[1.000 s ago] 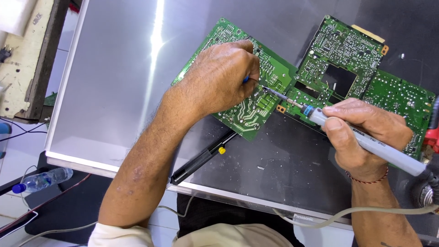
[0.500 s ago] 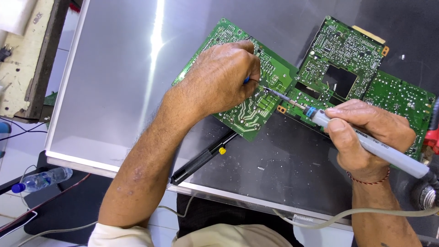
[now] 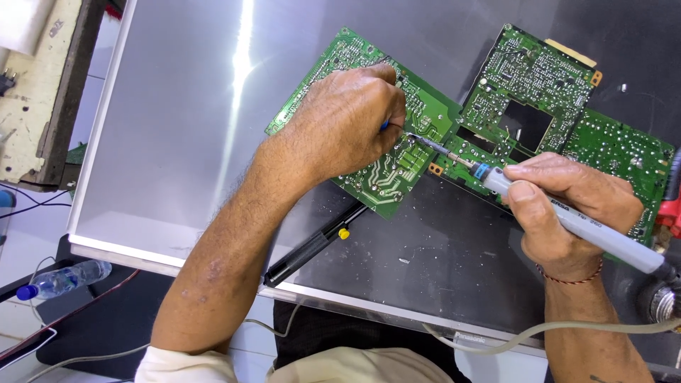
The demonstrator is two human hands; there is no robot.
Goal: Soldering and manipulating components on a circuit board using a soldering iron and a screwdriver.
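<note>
Iron: right hand fingers clamped on grey iron, tip at centre on board.
Left hand: fingers together, pinching small blue thing by the tip.

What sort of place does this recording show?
Most likely an electronics repair bench. The right hand holds a soldering iron to a green circuit board that the left hand steadies, on a flat panel's dark back, with a black desoldering pump alongside.

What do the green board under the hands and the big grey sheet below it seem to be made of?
The green board looks like rigid laminate with a glossy green coating; pale metallic tracks and solder dots show on it. The grey sheet looks like brushed or matte metal, judging by its long soft streak of reflected light, though coated plastic is possible.
</note>
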